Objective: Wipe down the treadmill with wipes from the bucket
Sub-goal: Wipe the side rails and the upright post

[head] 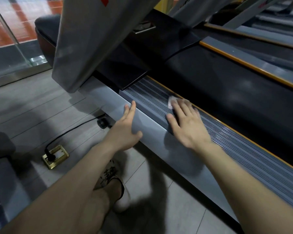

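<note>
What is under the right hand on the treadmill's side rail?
A crumpled white wipe shows past the fingertips of the right hand, pressed flat on the ribbed grey side rail. The hand covers the rest of the wipe.

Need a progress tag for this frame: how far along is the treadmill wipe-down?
Done: a wipe is out and in use. In hand: the right hand presses it flat on the ribbed side rail, near its front end; the left hand, open, rests on the grey side panel. Left: belt and upright show no contact; which surfaces are already clean cannot be told.
</note>
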`<state>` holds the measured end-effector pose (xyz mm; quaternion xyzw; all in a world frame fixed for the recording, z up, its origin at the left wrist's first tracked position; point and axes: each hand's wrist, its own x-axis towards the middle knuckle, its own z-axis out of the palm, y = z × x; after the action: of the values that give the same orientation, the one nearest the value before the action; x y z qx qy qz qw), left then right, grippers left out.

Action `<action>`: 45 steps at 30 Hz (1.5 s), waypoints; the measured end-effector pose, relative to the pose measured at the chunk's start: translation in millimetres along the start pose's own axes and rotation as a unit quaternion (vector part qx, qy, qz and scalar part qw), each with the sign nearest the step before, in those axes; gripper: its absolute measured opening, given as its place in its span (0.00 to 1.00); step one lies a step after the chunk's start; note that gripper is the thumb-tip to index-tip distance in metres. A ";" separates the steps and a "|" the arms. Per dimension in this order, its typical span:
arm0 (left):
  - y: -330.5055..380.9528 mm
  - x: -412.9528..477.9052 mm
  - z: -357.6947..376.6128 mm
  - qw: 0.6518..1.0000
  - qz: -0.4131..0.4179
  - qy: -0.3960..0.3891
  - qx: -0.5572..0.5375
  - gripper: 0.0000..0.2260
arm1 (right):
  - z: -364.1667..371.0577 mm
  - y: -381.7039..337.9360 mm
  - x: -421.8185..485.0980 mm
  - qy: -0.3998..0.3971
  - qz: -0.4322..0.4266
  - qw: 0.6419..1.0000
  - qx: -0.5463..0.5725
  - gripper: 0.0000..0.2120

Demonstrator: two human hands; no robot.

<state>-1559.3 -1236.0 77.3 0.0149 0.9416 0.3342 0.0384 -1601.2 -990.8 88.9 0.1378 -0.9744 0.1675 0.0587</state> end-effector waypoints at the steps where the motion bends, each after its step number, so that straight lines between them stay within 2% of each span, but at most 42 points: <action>1: 0.2 -1.0 -0.5 1.000 0.000 0.003 0.005 0.48 | -3.3 16.1 -25.3 0.009 0.017 1.000 -0.002 0.35; 4: -1.1 0.7 -5.8 0.999 -0.011 0.035 0.030 0.41 | -16.9 50.8 -93.1 0.015 0.070 0.997 0.015 0.34; 8: -2.0 1.7 -11.3 0.993 0.004 0.118 0.030 0.19 | -22.2 57.4 -143.8 0.040 0.074 0.996 0.019 0.30; 11: 7.5 -8.0 -8.8 0.993 -0.017 0.105 0.043 0.08 | -21.0 52.3 -142.2 0.097 0.067 0.993 0.007 0.24; 14: 20.1 -11.2 -2.5 0.993 -0.043 0.096 0.050 0.08 | -26.7 55.2 -130.2 0.135 0.034 0.990 -0.016 0.16; 16: 31.3 -10.7 3.3 0.992 -0.036 0.095 0.071 0.12 | -34.9 61.4 -128.2 0.114 0.012 0.993 -0.026 0.12; 20: 56.8 -16.2 22.1 0.994 0.052 0.018 0.099 0.19 | -53.3 75.0 -134.0 0.057 -0.053 0.995 -0.067 0.12; 23: 72.6 -26.5 37.1 0.989 0.094 -0.040 0.111 0.09 | -67.7 78.3 -132.9 0.037 -0.090 0.992 -0.084 0.10; 26: 81.9 -32.5 46.0 0.983 0.114 -0.052 0.132 0.03 | -74.9 64.6 -142.1 0.065 -0.060 0.996 -0.003 0.10; 29: 89.3 -38.2 43.3 0.983 0.111 -0.026 0.141 0.17 | -74.4 41.5 -142.8 0.063 0.035 0.988 0.137 0.07; 32: 101.9 -48.5 32.3 0.995 0.094 -0.013 0.036 0.12 | -73.0 21.6 -130.5 0.032 0.097 0.955 0.278 0.04; 34: 111.6 -58.7 27.0 0.993 0.078 -0.012 -0.093 0.07 | -72.4 14.1 -127.5 0.031 0.109 0.941 0.320 0.05; 36: 117.0 -64.7 24.8 0.984 0.073 -0.030 -0.160 0.04 | -70.6 13.3 -131.0 0.022 0.118 0.929 0.350 0.05; 40: 114.3 -66.0 30.4 0.972 0.069 -0.075 -0.214 0.04 | -66.6 16.5 -138.4 -0.014 0.126 0.915 0.383 0.05; 45: 118.1 -66.3 39.1 0.974 0.055 -0.071 -0.210 0.03 | -62.7 20.9 -144.8 -0.035 0.124 0.914 0.385 0.04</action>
<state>-1489.7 -1123.3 125.7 0.0820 0.8430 0.5241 0.0887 -1464.6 -914.3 117.9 0.0332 -0.8454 0.5303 -0.0540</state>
